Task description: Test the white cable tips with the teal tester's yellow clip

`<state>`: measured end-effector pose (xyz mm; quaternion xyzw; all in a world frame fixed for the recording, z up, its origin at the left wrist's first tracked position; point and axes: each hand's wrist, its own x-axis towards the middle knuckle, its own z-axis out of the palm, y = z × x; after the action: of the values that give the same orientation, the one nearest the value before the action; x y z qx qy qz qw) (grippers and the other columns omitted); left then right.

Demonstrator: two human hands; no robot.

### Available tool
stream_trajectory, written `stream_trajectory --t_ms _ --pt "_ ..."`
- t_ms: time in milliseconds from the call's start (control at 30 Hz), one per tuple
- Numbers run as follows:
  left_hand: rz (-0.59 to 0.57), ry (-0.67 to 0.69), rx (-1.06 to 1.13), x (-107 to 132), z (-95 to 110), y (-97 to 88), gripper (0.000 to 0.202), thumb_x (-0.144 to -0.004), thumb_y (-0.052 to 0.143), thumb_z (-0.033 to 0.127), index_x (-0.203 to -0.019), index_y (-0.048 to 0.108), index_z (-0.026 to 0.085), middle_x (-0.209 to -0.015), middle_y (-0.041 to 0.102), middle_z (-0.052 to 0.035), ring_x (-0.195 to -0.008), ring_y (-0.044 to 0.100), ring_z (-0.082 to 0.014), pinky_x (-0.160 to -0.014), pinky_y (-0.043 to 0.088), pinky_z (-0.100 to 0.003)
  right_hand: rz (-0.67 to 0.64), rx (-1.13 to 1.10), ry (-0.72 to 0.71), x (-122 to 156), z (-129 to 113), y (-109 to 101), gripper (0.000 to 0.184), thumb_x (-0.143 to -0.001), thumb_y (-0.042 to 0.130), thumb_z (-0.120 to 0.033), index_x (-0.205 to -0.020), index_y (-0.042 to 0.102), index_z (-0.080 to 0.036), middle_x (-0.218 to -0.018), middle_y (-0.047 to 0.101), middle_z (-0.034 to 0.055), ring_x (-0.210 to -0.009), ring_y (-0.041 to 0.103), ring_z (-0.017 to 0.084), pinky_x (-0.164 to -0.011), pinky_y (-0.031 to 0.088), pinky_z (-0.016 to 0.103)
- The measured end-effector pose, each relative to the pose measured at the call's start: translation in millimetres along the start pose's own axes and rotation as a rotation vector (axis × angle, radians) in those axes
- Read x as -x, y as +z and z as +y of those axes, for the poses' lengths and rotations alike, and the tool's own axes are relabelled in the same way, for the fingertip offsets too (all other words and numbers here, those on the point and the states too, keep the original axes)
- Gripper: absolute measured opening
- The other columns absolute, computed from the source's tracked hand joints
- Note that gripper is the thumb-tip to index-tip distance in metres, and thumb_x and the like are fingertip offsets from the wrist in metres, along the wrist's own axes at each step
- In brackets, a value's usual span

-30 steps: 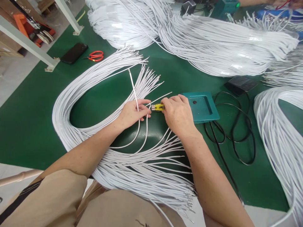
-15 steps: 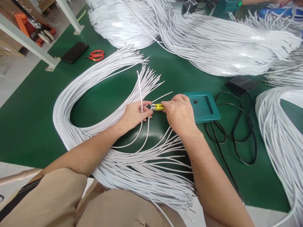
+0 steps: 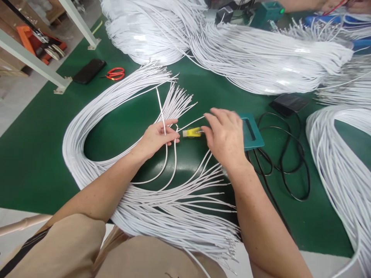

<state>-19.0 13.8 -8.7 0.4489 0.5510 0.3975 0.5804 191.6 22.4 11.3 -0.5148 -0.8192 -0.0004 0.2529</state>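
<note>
My left hand [image 3: 155, 138] pinches thin white wires [image 3: 164, 116] that rise from a big looped bundle of white wires [image 3: 87, 127] on the green table [image 3: 34, 154]. A small yellow connector [image 3: 192, 132] lies between my hands, joined to a wire end. Just to its right my right hand [image 3: 226, 137] hovers, slightly blurred, with its fingers loosely spread and no longer on the connector. Behind that hand a teal tray-like fixture [image 3: 252, 133] is partly hidden.
Large heaps of white wires [image 3: 261, 61] fill the back and right. Black cables [image 3: 284, 162] and a black pedal [image 3: 288, 104] lie at the right. Red scissors [image 3: 115, 73] and a black phone [image 3: 88, 71] rest at back left. Another person's hand [image 3: 333, 4] shows at the top right.
My right hand has let go of the yellow connector and lifted away to the right. The wire in my left hand swung slightly left. The camera view shifted a little.
</note>
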Motion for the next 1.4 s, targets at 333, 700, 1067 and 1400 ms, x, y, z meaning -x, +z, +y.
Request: stream_trajectory --t_ms 333,700,1067,1400 --pt "-0.126 0.018 -0.021 2 1 0.1 0.037 -0.071 0.075 0.039 -0.099 0.068 0.016 -0.084 0.067 -0.0044 -0.077 0.062 -0.0132 -0.062 0.044 -0.021 -0.773 -0.299 -0.239 15 -61 -3 0.016 -0.083 0.063 -0.022 -0.069 0.069 -0.019 -0.067 0.065 0.0046 -0.068 0.058 0.016 -0.059 0.038 0.027" --pt "-0.456 0.063 -0.301 15 -7 13.8 0.035 -0.088 0.052 0.047 -0.087 0.068 0.015 -0.074 0.064 -0.0033 -0.060 0.056 -0.0097 -0.056 0.043 -0.021 -0.287 -0.752 0.359 -4 -30 -12 0.023 -0.089 0.052 -0.035 -0.079 0.065 -0.020 -0.063 0.063 -0.0026 -0.059 0.054 0.010 -0.060 0.040 0.025" --pt "-0.292 0.097 0.184 11 -3 16.8 0.030 -0.079 0.070 0.031 -0.104 0.056 0.020 -0.081 0.066 0.0000 -0.075 0.066 -0.0113 -0.065 0.046 -0.021 -0.286 -1.227 0.513 -8 -34 -2 0.025 -0.074 0.070 -0.039 -0.069 0.060 -0.016 -0.060 0.057 -0.0037 -0.050 0.047 0.007 -0.049 0.037 0.023" --pt "-0.300 0.074 0.122 15 1 20.2 0.029 -0.076 0.071 0.036 -0.094 0.060 0.017 -0.080 0.065 -0.0010 -0.066 0.062 -0.0098 -0.055 0.041 -0.021 -0.090 -1.278 0.592 -8 -30 4 0.024 -0.071 0.074 -0.038 -0.069 0.062 -0.017 -0.063 0.059 -0.0034 -0.050 0.044 0.006 -0.046 0.035 0.022"
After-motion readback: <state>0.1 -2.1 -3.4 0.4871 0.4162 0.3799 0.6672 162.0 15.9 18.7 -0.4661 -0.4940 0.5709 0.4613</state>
